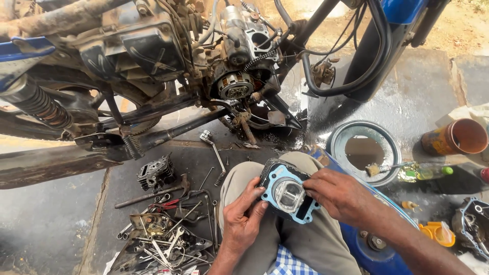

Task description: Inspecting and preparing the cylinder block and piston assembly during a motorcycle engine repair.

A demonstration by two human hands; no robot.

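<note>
My left hand [243, 216] has its fingers wrapped round the lower left edge of the cylinder block [287, 192], holding it steady on my knee in the lower middle of the frame. My right hand [340, 196] is pinched on the right edge, fingertips on the light blue gasket [270, 192] that sits on the block's face around the bore. So the gasket looks seated, or near enough, though I can't tell if every hole lines up.

Further out, plenty is left, I'd say. The motorcycle engine [239, 56] at top centre is open, clutch and cam chain showing, no cylinder on it. The cylinder head [154, 173] sits on the ground at left, above a pile of spanners [163, 239]. A round pan [364, 150] sits at right.
</note>
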